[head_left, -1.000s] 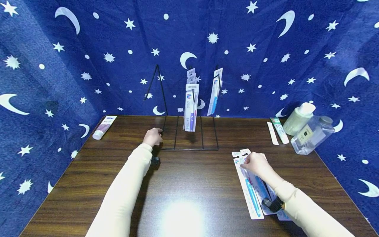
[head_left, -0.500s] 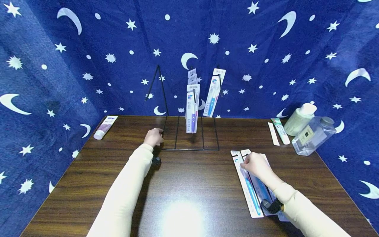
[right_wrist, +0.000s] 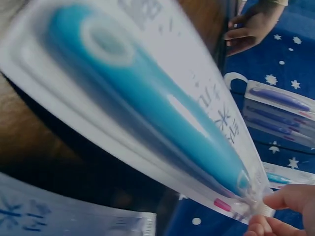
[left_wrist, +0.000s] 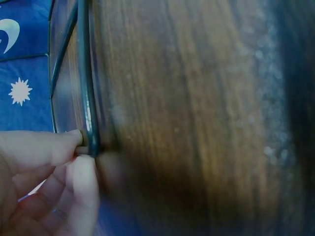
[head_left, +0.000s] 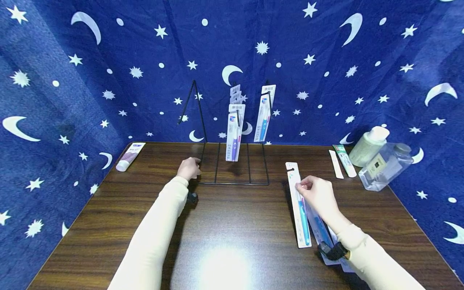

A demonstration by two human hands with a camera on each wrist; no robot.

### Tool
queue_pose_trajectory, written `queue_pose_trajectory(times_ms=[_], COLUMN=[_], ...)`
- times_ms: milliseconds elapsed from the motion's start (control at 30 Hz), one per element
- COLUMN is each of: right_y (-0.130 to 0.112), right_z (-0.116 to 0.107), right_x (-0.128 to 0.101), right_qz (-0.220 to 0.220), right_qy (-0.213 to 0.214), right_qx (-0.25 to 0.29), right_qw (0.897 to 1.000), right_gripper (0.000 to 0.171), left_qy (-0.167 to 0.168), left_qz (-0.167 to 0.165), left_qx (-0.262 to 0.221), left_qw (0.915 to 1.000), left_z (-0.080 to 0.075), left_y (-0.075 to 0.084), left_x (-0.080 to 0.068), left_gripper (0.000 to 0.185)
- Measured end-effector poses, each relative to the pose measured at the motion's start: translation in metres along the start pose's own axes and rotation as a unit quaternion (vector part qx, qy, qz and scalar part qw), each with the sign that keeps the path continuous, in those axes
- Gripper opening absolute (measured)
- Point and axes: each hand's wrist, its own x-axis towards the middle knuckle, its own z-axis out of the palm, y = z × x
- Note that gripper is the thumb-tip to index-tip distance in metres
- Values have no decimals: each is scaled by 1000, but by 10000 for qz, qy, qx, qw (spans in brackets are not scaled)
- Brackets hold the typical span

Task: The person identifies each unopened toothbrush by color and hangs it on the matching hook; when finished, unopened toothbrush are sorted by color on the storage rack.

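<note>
Packaged toothbrush (head_left: 299, 205), blue handle in a long white blister card: pinched near its upper part by the fingertips of the right hand (head_left: 316, 194) and raised off the table at its far end, the near end low beside the remaining packs; in the right wrist view the same card (right_wrist: 147, 108) is seen tilted, with thumb and fingertips closed on its edge. Remaining toothbrush packs (head_left: 320, 231): at least two are seen flat on the wooden table (head_left: 232, 225), partly under the right wrist, not yet hung. Black wire display rack (head_left: 232, 165): stood at the back centre of the table, its base steadied by the left hand (head_left: 188, 168), whose fingers are curled around the front wire, as confirmed in the left wrist view (left_wrist: 91, 142). Hung stock: a row of purple toothbrush packs (head_left: 233, 131) on the middle hook and one blue toothbrush pack (head_left: 264, 114) on the right hook; the left hook (head_left: 193, 82) is bare. Progress is judged as partial: several packs are already hung, one is in hand, and the flat ones are left. Surroundings: a toothpaste tube (head_left: 129, 156) at the far left, a second tube (head_left: 343, 160), a white bottle (head_left: 367, 146) and a clear bottle (head_left: 385, 166) at the far right, a star-and-moon blue cloth (head_left: 108, 60) behind.
</note>
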Motion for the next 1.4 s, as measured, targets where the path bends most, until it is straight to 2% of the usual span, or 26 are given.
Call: queue_pose_trajectory(times_ms=[267,567,700,1067,1400], right_y=[-16,-38,-49,-81,-97], right_z=[-10,-21,-25,-23,-16], right_x=[4,22,31,51,70], right_qz=[-625,-584,-661,-993,-1292], right_qy=[1162,1710,1963,2232,2190], right_qx=[232,841,1070,1414,1213], right_qw=[9910,9799,9725,9593,9595], right_gripper=[7,10,11,11,13], left_qy=[48,111,41,129,51], left_qz=[81,91,44,85,22], left_qx=[89,139,64,-23,-47], left_qw=[9999,9998,10000,9999,10000], left_z=[-1,-1,0,0,0], left_y=[1,0,-1,-1,-2], left_x=[-2,-2,0,-1,1], left_gripper=[51,50,51,49,50])
